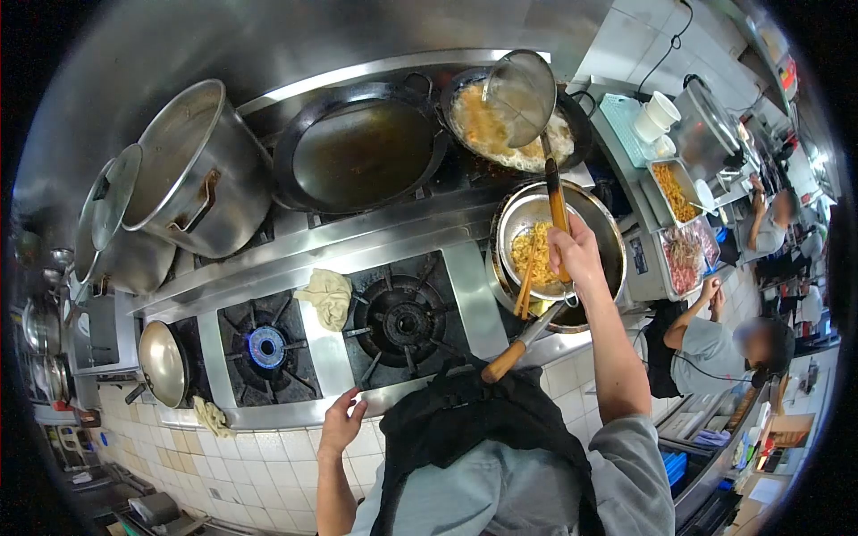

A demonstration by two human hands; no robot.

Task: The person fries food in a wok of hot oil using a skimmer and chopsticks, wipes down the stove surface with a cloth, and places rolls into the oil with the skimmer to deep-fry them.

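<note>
My right hand (576,259) is closed around the wooden handle of a mesh skimmer (521,100). The skimmer's round head is over a wok of bubbling oil (478,121) with pale, foamy food in it. Below my right hand, a metal strainer (511,214) holds yellow fried pieces (529,255) and sits over a large metal pot (606,210). A pair of chopsticks (527,284) leans in it, and a wooden handle (507,361) sticks out towards my apron. My left hand (341,427) hangs near the stove's front edge, empty, with thumb and fingers apart.
A second wok of dark oil (365,154) and tall stockpots (201,179) stand at the back and left. One front burner (266,347) burns blue; a cloth (325,298) lies beside it. Food trays (675,190) and a co-worker (710,357) are on the right.
</note>
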